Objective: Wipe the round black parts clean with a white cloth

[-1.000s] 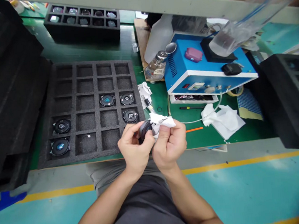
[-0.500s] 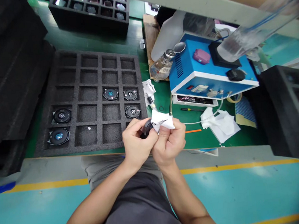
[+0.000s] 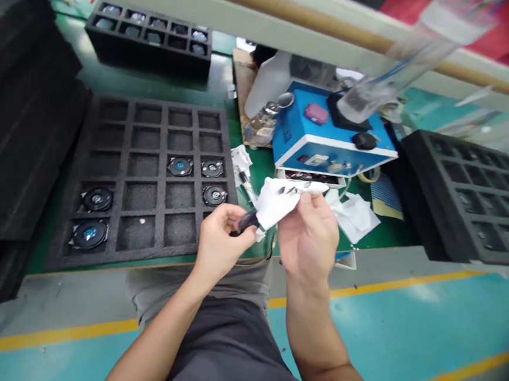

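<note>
The black part is tilted in the grasp, its visible long axis running from about 8 o'clock up to 2 o'clock, with the 2 o'clock end pointing at the white cloth. The cloth slants much the same way, one corner reaching out towards 2 o'clock past the thumb, and dark smudges mark its upper side

On lettering there is little to go on: the glass bottle, at 11 o'clock from the right hand, carries a pale label, too blurred to read (the front of the blue machine, at 1 o'clock, shows a red switch and small fittings, and any print there is too small to make out)

The part sits between 2 and 3 o'clock from the middle of the left hand, gripped between its thumb and curled fingers. The right hand, palm turned up, pinches the cloth under its thumb; the part lies between 9 and 10 o'clock of it. Cloth and part meet in view, though whether they press together I cannot tell. At 10 o'clock from the left hand lies the foam tray, with five round black pieces in its compartments
</note>
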### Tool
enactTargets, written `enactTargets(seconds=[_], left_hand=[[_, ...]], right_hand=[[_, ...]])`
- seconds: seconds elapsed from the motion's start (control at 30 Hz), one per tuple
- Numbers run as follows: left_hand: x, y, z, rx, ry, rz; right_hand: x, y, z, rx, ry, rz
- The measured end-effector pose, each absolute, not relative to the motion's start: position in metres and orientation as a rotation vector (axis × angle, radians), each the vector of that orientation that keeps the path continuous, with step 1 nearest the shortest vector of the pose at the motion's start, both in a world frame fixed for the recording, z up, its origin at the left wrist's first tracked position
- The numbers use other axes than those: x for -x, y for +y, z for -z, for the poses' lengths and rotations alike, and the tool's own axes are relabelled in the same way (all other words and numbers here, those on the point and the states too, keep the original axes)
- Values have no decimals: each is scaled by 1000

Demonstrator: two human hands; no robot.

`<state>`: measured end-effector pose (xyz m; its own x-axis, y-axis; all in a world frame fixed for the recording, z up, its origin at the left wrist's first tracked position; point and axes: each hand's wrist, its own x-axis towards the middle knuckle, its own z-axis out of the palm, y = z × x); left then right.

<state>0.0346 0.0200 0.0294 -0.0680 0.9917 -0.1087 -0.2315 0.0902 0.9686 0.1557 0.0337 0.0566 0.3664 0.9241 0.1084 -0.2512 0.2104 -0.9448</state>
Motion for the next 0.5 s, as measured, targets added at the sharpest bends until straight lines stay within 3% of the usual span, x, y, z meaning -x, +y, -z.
enactTargets(seconds=[0.23,0.5], left_hand=[[-15,21,-42,-605,1081,-1515],[13,12,-66,-549,1158,-1791]], right_hand=[[-188,50,-63,986,-666,-1281],[-151,47,-54,923,-621,-1653]])
